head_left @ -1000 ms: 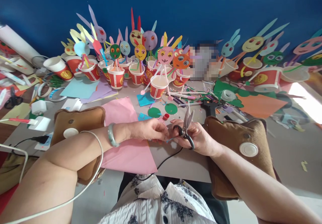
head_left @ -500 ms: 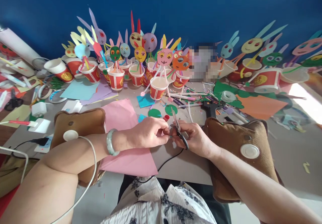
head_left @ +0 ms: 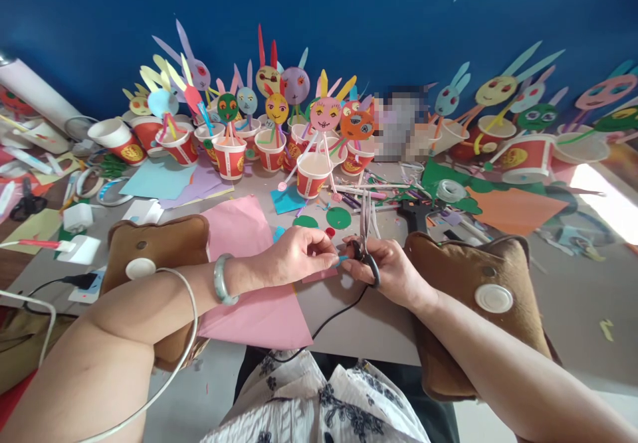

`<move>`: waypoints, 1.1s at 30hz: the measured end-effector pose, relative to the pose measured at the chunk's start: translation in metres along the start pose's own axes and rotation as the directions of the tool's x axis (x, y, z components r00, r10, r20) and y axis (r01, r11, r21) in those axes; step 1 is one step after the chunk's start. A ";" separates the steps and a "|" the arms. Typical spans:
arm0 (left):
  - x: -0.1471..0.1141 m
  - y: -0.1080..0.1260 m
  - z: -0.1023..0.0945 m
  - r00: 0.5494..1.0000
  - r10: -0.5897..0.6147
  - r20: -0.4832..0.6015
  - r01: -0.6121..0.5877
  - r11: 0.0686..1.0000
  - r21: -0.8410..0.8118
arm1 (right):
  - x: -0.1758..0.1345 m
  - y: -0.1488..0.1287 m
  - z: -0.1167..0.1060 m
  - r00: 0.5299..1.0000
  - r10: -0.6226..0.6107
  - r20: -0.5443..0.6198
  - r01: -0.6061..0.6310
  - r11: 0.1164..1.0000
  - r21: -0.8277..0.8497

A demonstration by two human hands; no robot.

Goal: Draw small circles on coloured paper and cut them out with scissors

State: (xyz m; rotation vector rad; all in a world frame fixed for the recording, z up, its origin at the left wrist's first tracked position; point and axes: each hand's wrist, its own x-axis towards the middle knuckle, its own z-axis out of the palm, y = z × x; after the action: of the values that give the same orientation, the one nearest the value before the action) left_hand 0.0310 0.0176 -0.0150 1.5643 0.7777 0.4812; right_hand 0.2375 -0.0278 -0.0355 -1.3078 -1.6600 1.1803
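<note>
My right hand (head_left: 383,267) is wrapped round the black handles of a pair of scissors (head_left: 366,220), whose blades point up and away from me. Between my two hands shows a small blue paper piece (head_left: 341,260). The fingertips of my left hand (head_left: 306,254) pinch its left end, and my right fingertips are at its other end. A small pink piece of paper (head_left: 321,274) lies just below my left fingers. Beyond my hands are two green paper circles, one (head_left: 339,217) near the scissor blades and the other (head_left: 306,221) farther left.
A row of paper cups (head_left: 314,176) with paper-faced figures stands along the blue wall. Pink paper (head_left: 259,310) lies under my left forearm. Brown plush warmers (head_left: 473,310) flank my arms. A black glue gun (head_left: 419,216) lies right, beside scraps; a black cord (head_left: 329,320) crosses the table.
My right hand has turned, swinging the scissors from leaning left to nearly upright. The blue piece between my hands now shows more clearly, and pink paper is visible beneath my left fingers.
</note>
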 end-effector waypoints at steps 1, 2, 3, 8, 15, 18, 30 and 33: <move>0.000 0.000 0.000 1.000 0.000 0.006 0.000 1.000 -0.003 | 0.000 0.000 0.000 1.000 -0.003 0.001 0.003 1.000 -0.007; 0.001 -0.001 0.000 1.000 0.000 0.013 0.000 1.000 -0.006 | 0.000 0.000 0.000 1.000 -0.008 0.002 0.008 1.000 -0.018; 0.001 -0.002 0.001 1.000 -0.001 0.023 0.001 1.000 -0.010 | 0.000 0.000 0.000 1.000 -0.014 0.002 0.014 0.999 -0.031; 0.002 -0.003 0.001 0.997 -0.042 0.070 0.045 0.998 -0.037 | 0.000 -0.005 0.000 0.999 -0.044 0.008 0.045 0.996 -0.071; 0.000 -0.005 0.001 0.999 0.012 0.046 -0.015 0.998 0.067 | 0.000 -0.007 0.001 1.000 -0.025 0.018 0.026 0.998 -0.051; -0.001 -0.002 0.001 1.000 0.015 0.017 -0.015 1.000 0.016 | -0.001 -0.007 0.000 1.000 -0.019 -0.020 0.018 0.999 -0.045; 0.001 0.011 -0.007 0.974 0.073 -0.216 -0.144 0.931 -0.335 | -0.001 -0.012 0.006 0.980 -0.170 0.105 0.188 0.962 -0.196; 0.001 0.012 -0.006 0.967 0.059 -0.247 -0.153 0.913 -0.379 | 0.000 -0.011 0.009 0.977 -0.172 0.124 0.199 0.945 -0.259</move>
State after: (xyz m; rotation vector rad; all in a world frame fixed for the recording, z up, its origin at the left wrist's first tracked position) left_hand 0.0298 0.0221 -0.0029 1.1862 0.7175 0.8591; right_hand 0.2260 -0.0307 -0.0279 -1.2348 -2.0264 0.9451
